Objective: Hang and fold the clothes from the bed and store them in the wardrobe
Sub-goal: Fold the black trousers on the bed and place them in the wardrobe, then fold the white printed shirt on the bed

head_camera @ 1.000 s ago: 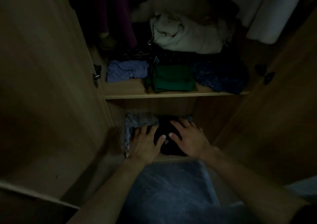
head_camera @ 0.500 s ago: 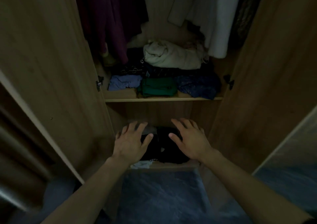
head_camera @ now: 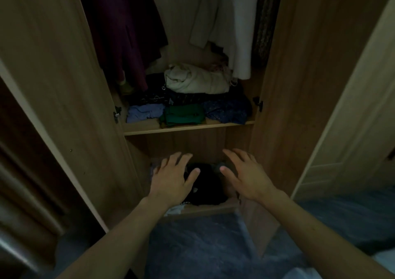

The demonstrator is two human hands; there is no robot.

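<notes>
From the head camera, the step looks like putting a folded piece of clothing away in the bottom of the wardrobe. The black folded clothes lie in the low middle of the picture, on the bottom shelf, between the two hands.

The left hand is low and a bit left of the middle. Its fingers are spread out and straight, and it holds nothing. It sits over the left edge of the black pile; I cannot tell if it touches it.

The right hand is just right of the middle. Its fingers are spread apart too, and it holds nothing. It hangs over the right side of the pile.

Both arms reach in from the bottom of the picture, with the palms facing down.

Higher up, in the middle of the picture, the upper shelf holds a green folded top, a pale blue one and a dark blue one.

I think the pile is put down. The next move would be to go get more clothes from the bed, which needs free hands.
</notes>
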